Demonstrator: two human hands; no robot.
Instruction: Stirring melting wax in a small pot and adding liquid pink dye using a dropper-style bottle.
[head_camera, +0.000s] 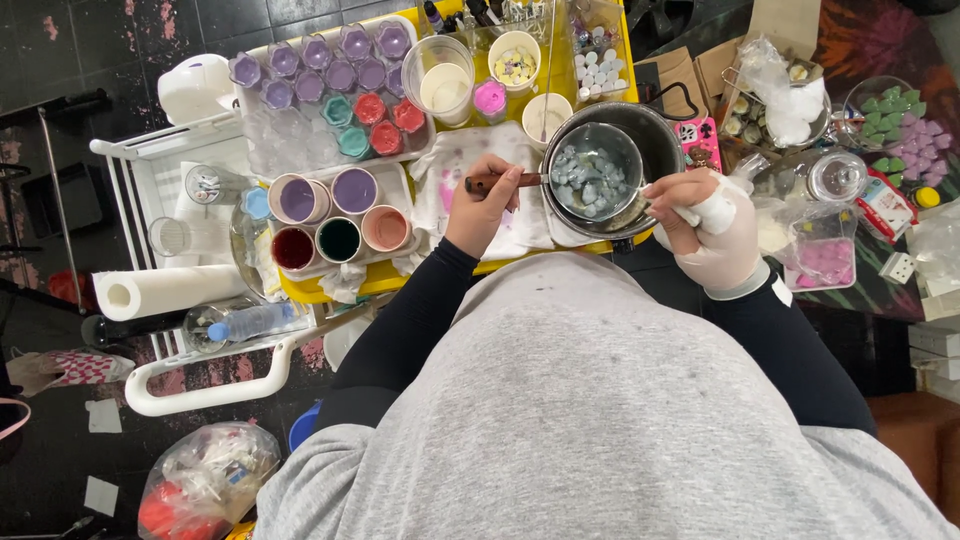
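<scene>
My left hand (484, 205) grips the dark wooden handle (500, 182) of a small metal ladle pan (597, 170) that holds pale blue-grey melting chunks. The small pan sits inside a larger steel pot (655, 140). My right hand (705, 230), in a white glove with fingertips bare, holds a thin white stick (686, 213) at the pan's right rim. Both arms wear black sleeves, and a grey shirt fills the lower frame.
A white tray (255, 60) of purple, teal and red filled cups stands at the back left. Several cups of coloured liquid (340, 215) sit left of my hand. A paper towel roll (165, 290), a water bottle (250, 322), bowls of green and lilac pieces (900, 120) and a pink box (825, 260) surround.
</scene>
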